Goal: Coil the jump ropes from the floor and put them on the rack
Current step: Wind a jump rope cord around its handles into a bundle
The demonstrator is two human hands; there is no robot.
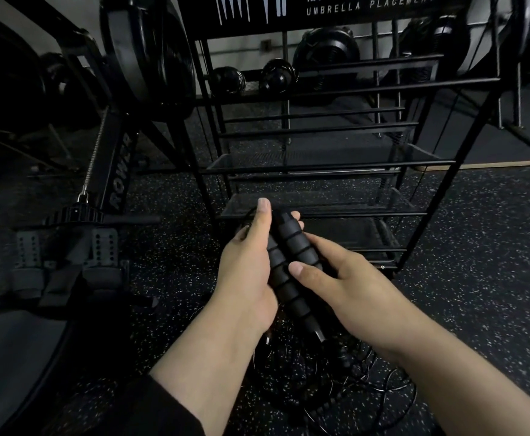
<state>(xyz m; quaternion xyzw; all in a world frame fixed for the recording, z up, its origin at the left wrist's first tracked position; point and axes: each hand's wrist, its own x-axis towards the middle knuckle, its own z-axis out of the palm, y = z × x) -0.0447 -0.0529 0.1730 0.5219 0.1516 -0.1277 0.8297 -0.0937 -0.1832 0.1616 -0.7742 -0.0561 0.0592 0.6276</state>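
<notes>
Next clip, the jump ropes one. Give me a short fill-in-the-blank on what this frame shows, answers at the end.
1. Both ribbed foam handles are held side by side in the ____ hand.
2. The right hand touches the handles with its ____ and fingers.
3. Loose rope lies tangled on the speckled ____ below the wrists.
4. The sign atop the black rack reads UMBRELLA ____.

Answers: left; thumb; floor; PLACEMENT

Gym, equipment corner. Speckled rubber floor (477, 247); rowing machine (112, 171) left of the fingers; dumbbells (254, 78) and weight plate (150, 58) beyond them; black wire rack (320, 165) directly ahead.
</notes>
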